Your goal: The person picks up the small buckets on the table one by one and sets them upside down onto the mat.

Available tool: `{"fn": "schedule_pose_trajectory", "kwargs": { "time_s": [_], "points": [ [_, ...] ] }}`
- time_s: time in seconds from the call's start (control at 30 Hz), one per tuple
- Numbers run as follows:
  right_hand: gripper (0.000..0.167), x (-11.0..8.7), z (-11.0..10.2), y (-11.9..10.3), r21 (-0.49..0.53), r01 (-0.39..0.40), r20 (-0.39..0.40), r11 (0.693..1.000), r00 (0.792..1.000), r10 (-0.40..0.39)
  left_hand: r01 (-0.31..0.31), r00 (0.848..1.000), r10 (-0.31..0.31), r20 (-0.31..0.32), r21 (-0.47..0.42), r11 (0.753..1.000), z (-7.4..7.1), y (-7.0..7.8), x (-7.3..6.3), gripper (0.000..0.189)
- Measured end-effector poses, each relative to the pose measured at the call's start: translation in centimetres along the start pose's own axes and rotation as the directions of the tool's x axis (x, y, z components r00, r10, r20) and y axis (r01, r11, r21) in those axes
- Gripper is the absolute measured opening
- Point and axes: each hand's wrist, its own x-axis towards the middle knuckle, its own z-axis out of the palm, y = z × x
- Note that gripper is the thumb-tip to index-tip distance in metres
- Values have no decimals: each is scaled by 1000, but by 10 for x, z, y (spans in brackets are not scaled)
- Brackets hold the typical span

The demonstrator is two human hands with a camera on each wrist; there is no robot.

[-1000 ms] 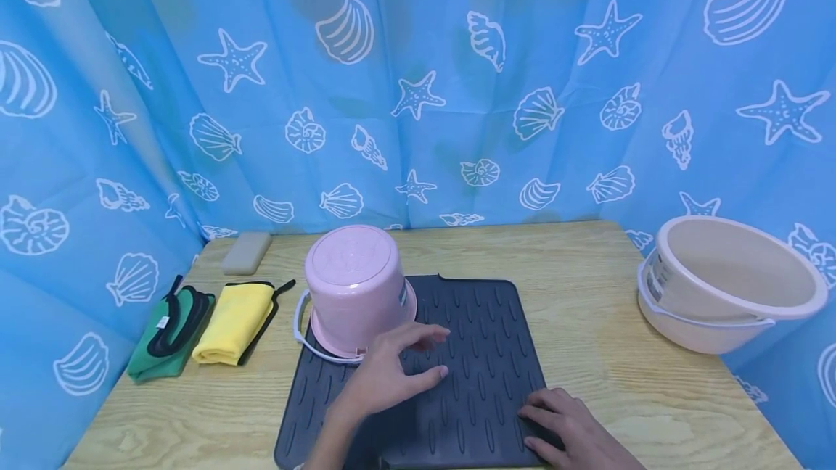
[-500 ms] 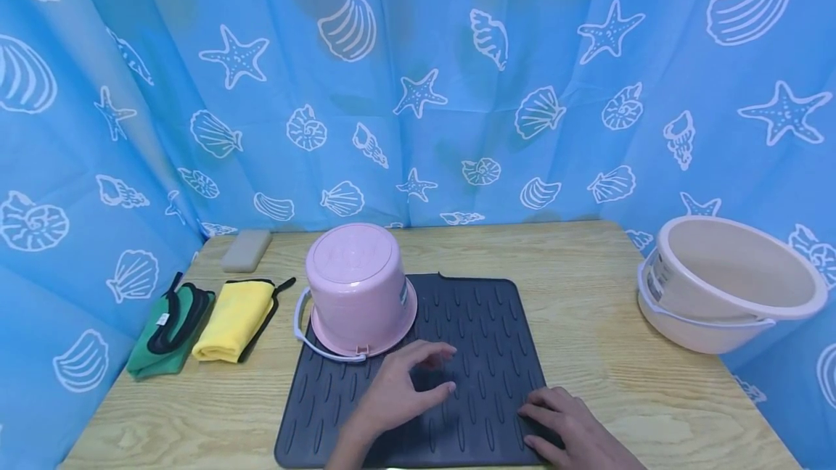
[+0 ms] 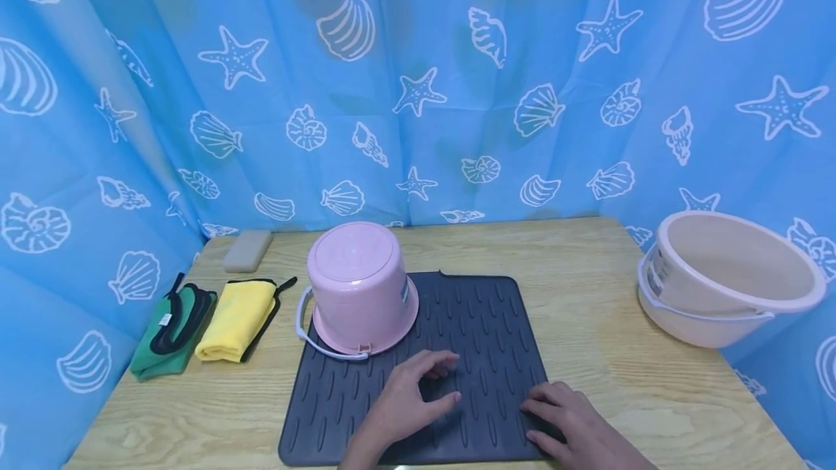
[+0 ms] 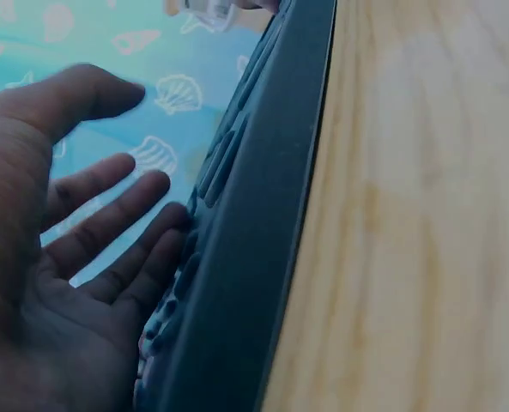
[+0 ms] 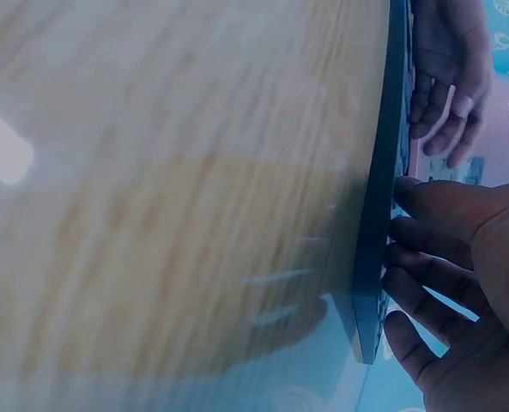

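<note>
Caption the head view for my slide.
Left hand over a dark ridged mat, right hand at its right edge, an upturned pink bucket and shell-print curtain behind.

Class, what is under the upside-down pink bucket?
The dark mat extends from under the front and right of the pink bucket. The area it covers, and whether anything is inside, cannot be seen.

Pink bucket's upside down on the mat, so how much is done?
Done, seemingly: the pink bucket sits upside down on the dark mat. In hand: nothing; left hand and right hand are at the mat. Maybe to do: the beige bucket is off the mat.
</note>
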Motion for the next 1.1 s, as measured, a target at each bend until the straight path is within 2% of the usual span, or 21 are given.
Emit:
{"fn": "schedule_pose_trajectory", "kwargs": {
  "time_s": [0.1, 0.27, 0.33, 0.43, 0.5, 0.57, 0.77, 0.9, 1.0, 1.1],
  "points": [
    [28, 0, -3, 1, -15, -5, 10, 1000, 1000, 5, -3, 1000, 3, 3, 42, 999, 3, -3, 0, 47],
    [28, 0, -15, 0, -66, -119, 50, 991, 991, 122, -23, 1000, 23, 2, 86, 996, 8, -3, 0, 43],
    [26, 0, -20, 0, -89, -137, 10, 987, 990, 138, -51, 999, 53, -11, 114, 992, 9, -2, -2, 43],
    [25, 0, -28, 2, -128, -114, -114, 985, 988, 100, -78, 996, 84, -29, 161, 984, 9, -1, -4, 43],
    [27, -1, -35, 5, -172, -91, -210, 981, 976, 54, -66, 997, 72, -29, 171, 983, 8, -1, -6, 43],
    [29, -2, -44, 8, -205, -106, -266, 973, 963, 49, -45, 998, 50, -24, 170, 984, 8, -1, -6, 44],
    [32, -3, -79, 29, -254, -147, -329, 956, 943, 58, -39, 999, 45, -30, 173, 984, 6, -1, -5, 42],
    [32, -3, -105, 47, -287, -127, -372, 949, 928, 12, -33, 999, 39, -32, 171, 985, 6, -1, -5, 42],
    [26, -5, -123, 63, -317, -100, -407, 943, 912, -40, -19, 1000, 23, -21, 168, 986, 6, -2, -5, 41],
    [35, -8, -142, 76, -343, -104, -438, 933, 897, -62, -9, 1000, 11, -14, 158, 987, 7, -2, -6, 41]
  ]
}}
